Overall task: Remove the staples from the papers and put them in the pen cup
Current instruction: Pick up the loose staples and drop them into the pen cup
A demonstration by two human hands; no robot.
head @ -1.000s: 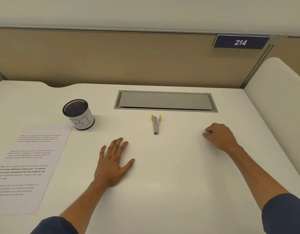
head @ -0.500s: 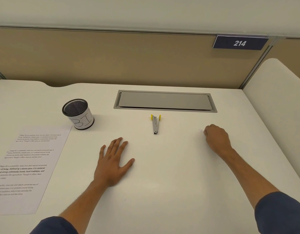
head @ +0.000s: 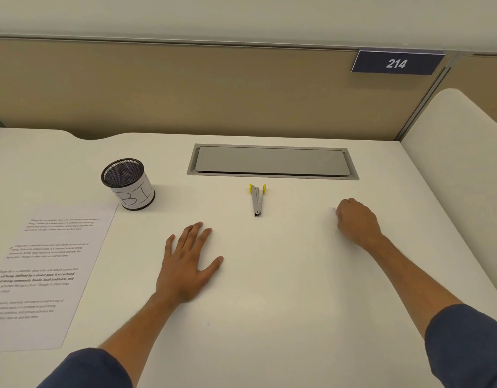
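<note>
A printed paper sheet (head: 46, 275) lies flat at the left of the white desk (head: 269, 303). Behind it stands the black mesh pen cup (head: 128, 184) with a white label. A grey staple remover (head: 257, 200) with yellow grips lies in the middle, untouched. My left hand (head: 188, 264) rests flat on the desk, fingers spread, holding nothing. To the right of the remover, my right hand (head: 356, 222) is curled knuckles-up on the desk. Its fingertips pinch at a tiny pale staple (head: 333, 210), which is barely visible at their left edge.
A grey cable hatch (head: 272, 161) is set into the desk behind the remover. A tan partition with a "214" sign (head: 397, 63) closes the back. A white side panel (head: 460, 163) rises on the right.
My right hand has curled tighter into a fist over the staple and turned slightly. The left hand, paper, cup and remover have not moved.
</note>
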